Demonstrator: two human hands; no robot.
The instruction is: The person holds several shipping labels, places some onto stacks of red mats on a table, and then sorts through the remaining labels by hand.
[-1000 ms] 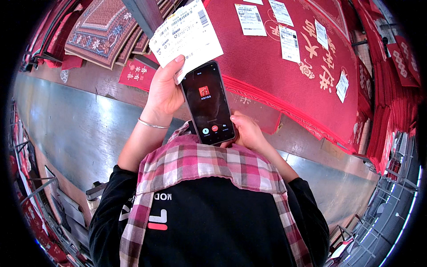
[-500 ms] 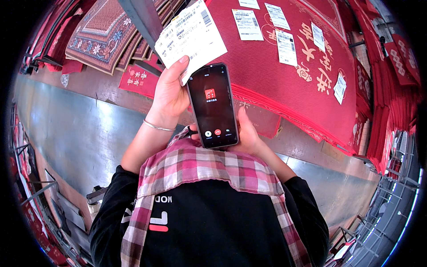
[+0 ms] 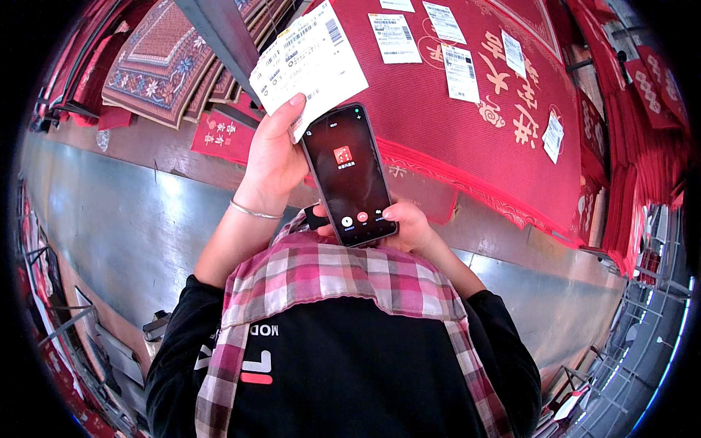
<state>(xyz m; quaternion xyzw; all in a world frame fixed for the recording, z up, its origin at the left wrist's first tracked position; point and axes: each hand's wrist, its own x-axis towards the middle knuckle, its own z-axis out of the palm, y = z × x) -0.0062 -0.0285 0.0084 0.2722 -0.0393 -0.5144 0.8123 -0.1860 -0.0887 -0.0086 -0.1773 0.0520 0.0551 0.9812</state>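
A stack of white printed labels (image 3: 321,66) is pinched under the thumb of my left hand (image 3: 277,150), fanned slightly at its left edge. Just right of it, my right hand (image 3: 409,226) holds a smartphone (image 3: 349,179) from below, near my chest. The thumb lies over the lower right of the screen, by a row of round buttons; the other fingers wrap behind the phone. The screen is dark with a small red square picture and looks like a call screen. The phone's upper left edge touches or nearly touches my left hand and the labels.
Ahead on the right lies a pile of red mats (image 3: 438,131) with several white labels (image 3: 461,73) on top. Patterned brown carpets (image 3: 157,66) are stacked at the far left beside a grey metal post (image 3: 219,36). More red mats (image 3: 635,182) hang or stack at the right.
My right thumb has moved from beside the phone onto its lower right screen. The phone has tilted slightly, and the view has shifted a little. The labels stay in my left hand.
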